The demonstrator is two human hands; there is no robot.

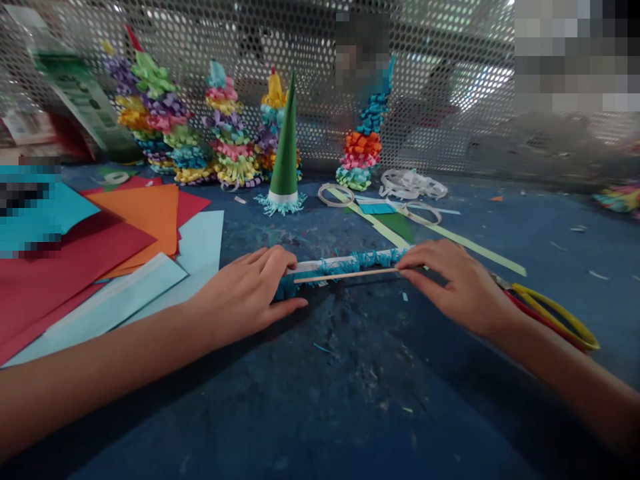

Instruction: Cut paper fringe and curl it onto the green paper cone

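My left hand point(245, 290) grips the left end of a white paper strip with a teal fringe point(345, 265), and its fingers curl over the top. A thin wooden stick point(345, 275) lies along the front of the strip. My right hand point(453, 287) pinches the stick's right end and the strip's end between thumb and fingers. The strip's middle shows between my hands, and both ends are hidden under my fingers. Yellow-and-red-handled scissors point(553, 320) lie on the blue table just past my right wrist.
Stacked sheets of red, orange and pale blue paper point(135, 227) lie to the left. Fringed paper trees point(230, 127) and a green paper cone point(285, 150) stand at the back, before a perforated metal screen point(440, 80). Pale green strips and paper rings point(413, 183) lie behind my right hand.
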